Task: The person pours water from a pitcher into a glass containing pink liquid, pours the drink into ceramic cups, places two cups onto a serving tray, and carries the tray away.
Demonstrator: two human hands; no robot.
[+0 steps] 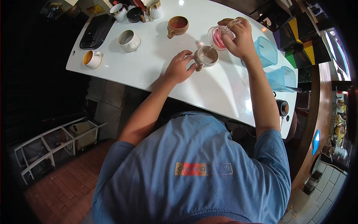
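Note:
My right hand (238,39) grips a clear measuring cup (217,37) with red or pink on its side and a clear handle. It is tilted toward a pale round cup (207,56), and a thin stream seems to run down between them. Around the left side of that pale cup, by its brown knobbly handle, my left hand (180,67) curls its fingers and thumb. The cup stands upright on the white table (156,48) with some clear or cloudy liquid inside. Just behind is a brown cup (178,25) of reddish liquid.
On the left stand a white mug (129,41), a white cup with a yellow inside (91,59) and a black flat case (97,33). Several mugs (134,14) crowd the back edge. Two blue translucent containers (266,52) sit right of my right forearm, near dark boxes (304,37).

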